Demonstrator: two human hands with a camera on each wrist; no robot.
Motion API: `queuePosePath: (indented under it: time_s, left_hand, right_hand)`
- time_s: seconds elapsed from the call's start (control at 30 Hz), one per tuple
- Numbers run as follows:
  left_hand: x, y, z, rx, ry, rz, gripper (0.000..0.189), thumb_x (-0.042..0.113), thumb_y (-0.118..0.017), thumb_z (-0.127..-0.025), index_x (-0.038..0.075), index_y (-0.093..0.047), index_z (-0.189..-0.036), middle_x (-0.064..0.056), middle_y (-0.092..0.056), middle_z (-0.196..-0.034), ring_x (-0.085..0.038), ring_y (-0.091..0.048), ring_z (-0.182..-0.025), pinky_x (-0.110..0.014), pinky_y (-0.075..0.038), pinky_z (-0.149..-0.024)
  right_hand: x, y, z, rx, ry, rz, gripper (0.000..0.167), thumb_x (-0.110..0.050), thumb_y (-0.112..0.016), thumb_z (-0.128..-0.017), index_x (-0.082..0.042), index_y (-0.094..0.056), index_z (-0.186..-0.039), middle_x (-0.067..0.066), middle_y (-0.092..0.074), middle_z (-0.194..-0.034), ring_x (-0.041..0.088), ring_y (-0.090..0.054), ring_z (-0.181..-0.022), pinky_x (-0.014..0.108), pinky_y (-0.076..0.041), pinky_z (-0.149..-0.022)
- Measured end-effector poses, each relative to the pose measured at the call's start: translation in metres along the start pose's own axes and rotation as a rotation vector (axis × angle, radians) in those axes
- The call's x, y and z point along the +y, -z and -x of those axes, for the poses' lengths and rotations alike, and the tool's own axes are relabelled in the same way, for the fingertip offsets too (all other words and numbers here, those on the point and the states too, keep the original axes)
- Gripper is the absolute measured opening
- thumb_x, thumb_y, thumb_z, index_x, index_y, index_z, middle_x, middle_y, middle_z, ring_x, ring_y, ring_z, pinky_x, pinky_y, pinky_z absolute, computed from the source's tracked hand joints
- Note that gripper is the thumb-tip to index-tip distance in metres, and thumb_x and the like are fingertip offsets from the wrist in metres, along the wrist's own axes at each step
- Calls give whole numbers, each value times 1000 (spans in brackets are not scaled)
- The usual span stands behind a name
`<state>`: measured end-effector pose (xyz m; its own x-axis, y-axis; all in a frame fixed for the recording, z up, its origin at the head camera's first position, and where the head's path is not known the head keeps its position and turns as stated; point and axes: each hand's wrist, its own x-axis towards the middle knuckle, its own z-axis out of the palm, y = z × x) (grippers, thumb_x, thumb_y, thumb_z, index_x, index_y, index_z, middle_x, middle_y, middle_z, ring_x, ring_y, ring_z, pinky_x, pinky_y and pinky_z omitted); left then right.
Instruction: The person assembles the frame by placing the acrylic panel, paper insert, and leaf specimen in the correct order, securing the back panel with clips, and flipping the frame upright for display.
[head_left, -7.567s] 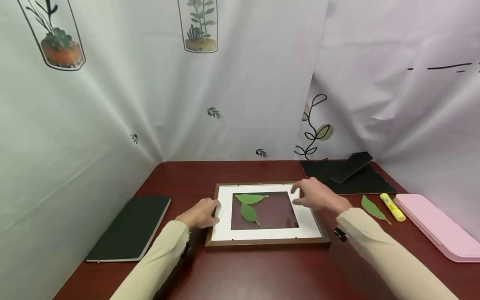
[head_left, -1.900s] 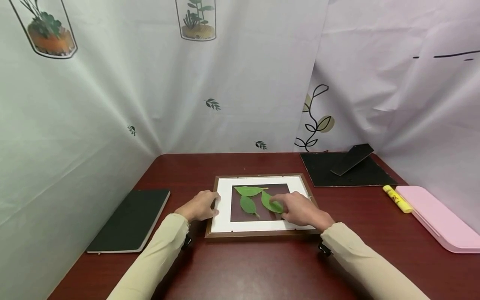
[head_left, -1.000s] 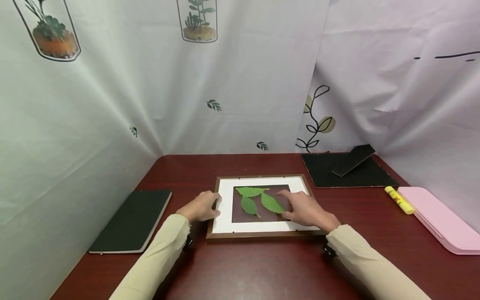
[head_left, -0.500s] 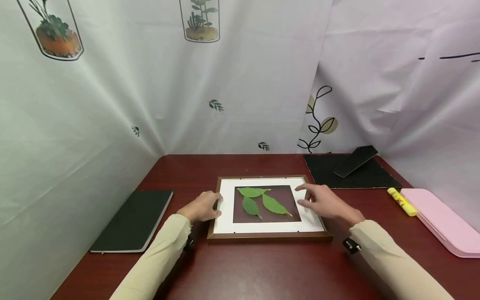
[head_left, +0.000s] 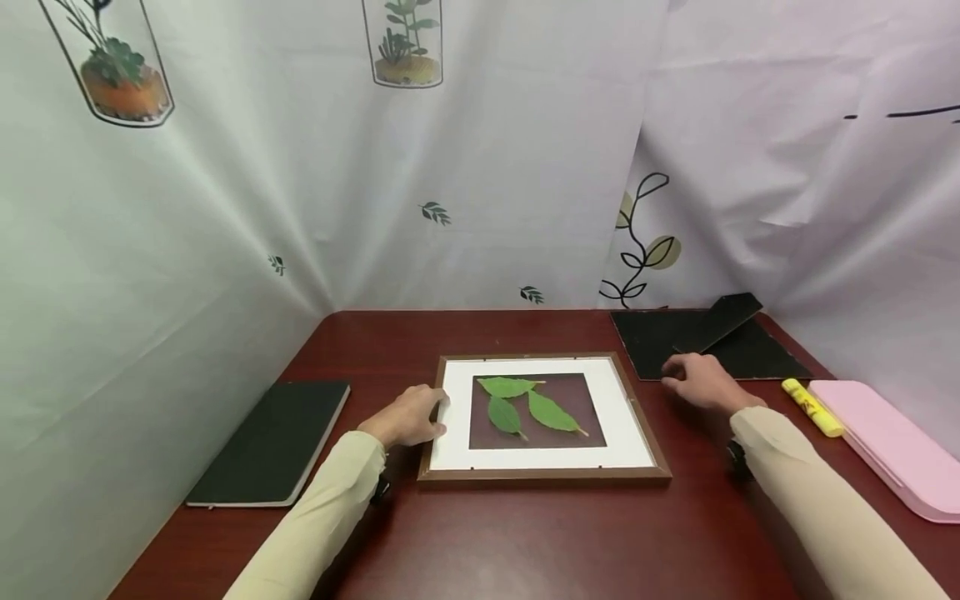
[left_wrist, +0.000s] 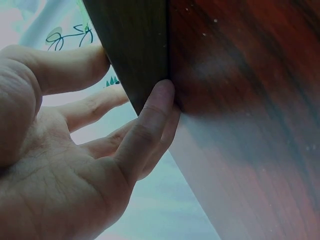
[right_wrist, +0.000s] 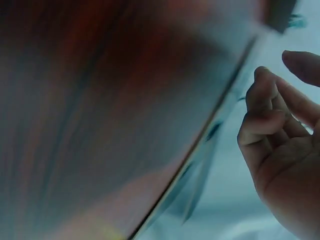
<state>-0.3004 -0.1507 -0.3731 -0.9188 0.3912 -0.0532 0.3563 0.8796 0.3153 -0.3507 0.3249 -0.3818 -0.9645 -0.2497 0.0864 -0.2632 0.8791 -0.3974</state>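
A brown picture frame (head_left: pixel 551 477) lies flat on the dark red table, with a white mat (head_left: pixel 633 433) inside it. In its dark window lie three green leaves: an upper leaf (head_left: pixel 507 387), a lower-left leaf (head_left: pixel 504 415) and a right leaf (head_left: pixel 553 412). My left hand (head_left: pixel 405 417) holds the frame's left side, its fingertips on the wooden edge (left_wrist: pixel 132 50) in the left wrist view. With nothing in it, my right hand (head_left: pixel 703 383) hovers, fingers loosely bent, at the front edge of the black backing board (head_left: pixel 645 337). The thumb stands apart from the fingers in the right wrist view.
The backing board's stand leg (head_left: pixel 723 321) sticks up at an angle. To the right, a yellow tube (head_left: pixel 813 408) lies against a pink case (head_left: pixel 892 450). A dark notebook (head_left: pixel 270 446) lies on the left, and printed cloth (head_left: pixel 487 167) hangs behind the table.
The right leaf, earlier on the table beside the yellow tube, now lies in the frame's window. My right hand has let go of it and moved right to the backing board.
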Motion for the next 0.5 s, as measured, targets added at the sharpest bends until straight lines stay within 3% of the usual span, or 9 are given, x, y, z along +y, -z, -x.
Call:
queuePosePath:
  time_s: [0.13,0.27,0.4,0.5]
  left_hand:
    - [1,1,-1,2,-2,0,36,9,-74,-87,-1,-63,-120,-19,-64,-114,-27,-57,-100,-43,-50,-87]
    - [0,2,-1,3,-3,-3,36,9,-73,-87,0,-63,-120,-18,-63,-112,-25,-56,-97,-42,-49,-85]
    - [0,1,0,5,-1,2,36,10,-73,-87,0,-63,-120,-18,-63,-112,-26,-56,-98,-42,-49,-86]
    - [0,-1,0,10,1,3,35,10,-73,-87,0,-63,-119,-17,-63,-112,-27,-57,-101,-43,-49,-89]
  right_hand:
    - [23,7,-2,21,-64,26,31,-15,-60,-96,8,-65,-116,25,-69,-102,31,-64,-87,45,-54,-74]
    - [33,13,-7,75,-141,-51,33,-17,-58,-97,9,-64,-117,26,-69,-101,29,-65,-81,42,-54,-70]
    - [40,16,-10,73,-243,-221,46,-22,-55,-99,12,-53,-130,27,-67,-103,18,-65,-73,32,-52,-63]
    - [46,17,-12,57,-318,-368,61,-26,-53,-101,14,-37,-144,30,-61,-112,13,-64,-75,28,-55,-66]
